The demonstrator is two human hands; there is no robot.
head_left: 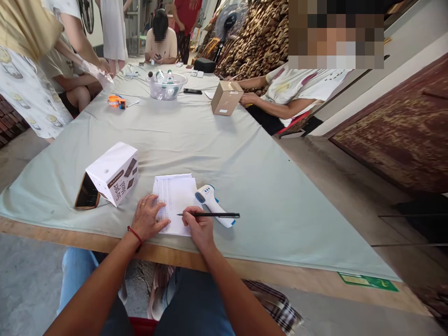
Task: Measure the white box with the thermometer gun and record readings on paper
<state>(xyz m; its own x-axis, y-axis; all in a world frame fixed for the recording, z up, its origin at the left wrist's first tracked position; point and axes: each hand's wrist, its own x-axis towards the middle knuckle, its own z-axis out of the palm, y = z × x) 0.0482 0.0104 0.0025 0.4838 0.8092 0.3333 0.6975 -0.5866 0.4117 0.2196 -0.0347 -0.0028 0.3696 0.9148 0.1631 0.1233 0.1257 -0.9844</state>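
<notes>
A black pen (220, 215) is gripped in my right hand (200, 228), its tip over the sheet of paper (180, 200). Writing fills part of the page's left side. My left hand (149, 217) lies on the paper's left edge with its fingers spread. Just right of the page rests a white and blue infrared thermometer (214, 205), partly behind the pen and my right hand. To the left stands a white printed box (115, 172), with a phone (87, 192) lying partly under or behind it.
Farther along the cloth-covered table (245, 158) are an orange tape roll (116, 101), a clear basin (168, 88) of bottles and a brown carton (227, 98). A person sits at the right beside the carton; other people are at the left and far end.
</notes>
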